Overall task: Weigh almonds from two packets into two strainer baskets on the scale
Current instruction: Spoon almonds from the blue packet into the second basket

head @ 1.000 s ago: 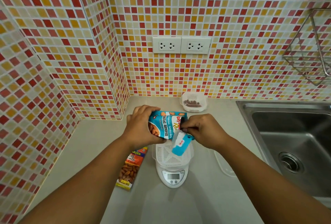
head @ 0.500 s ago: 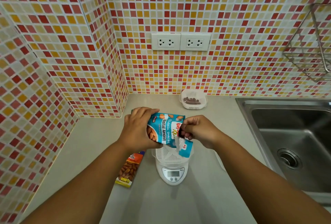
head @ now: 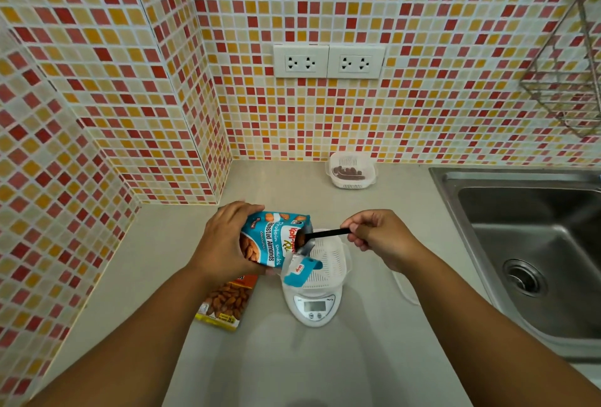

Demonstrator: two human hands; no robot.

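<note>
Scooping almonds: left hand [head: 224, 244] gripping blue packet [head: 273, 240] tilted over empty strainer basket [head: 325, 263] on scale [head: 313, 307]; right hand [head: 380, 234] pinching black spoon [head: 325, 233] at packet mouth. Next, likely: tip spoonful into basket.

The scale [head: 314, 307] display is too small to read; the orange packet [head: 227, 304] top is hidden under the left hand [head: 224, 244] — the wire rack [head: 566, 74] is cut by the right edge.

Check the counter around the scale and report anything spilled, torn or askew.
No spill shows. The blue almond packet in the left hand has its torn top strip dangling over the white strainer basket; it could drop in and skew the weight.
</note>
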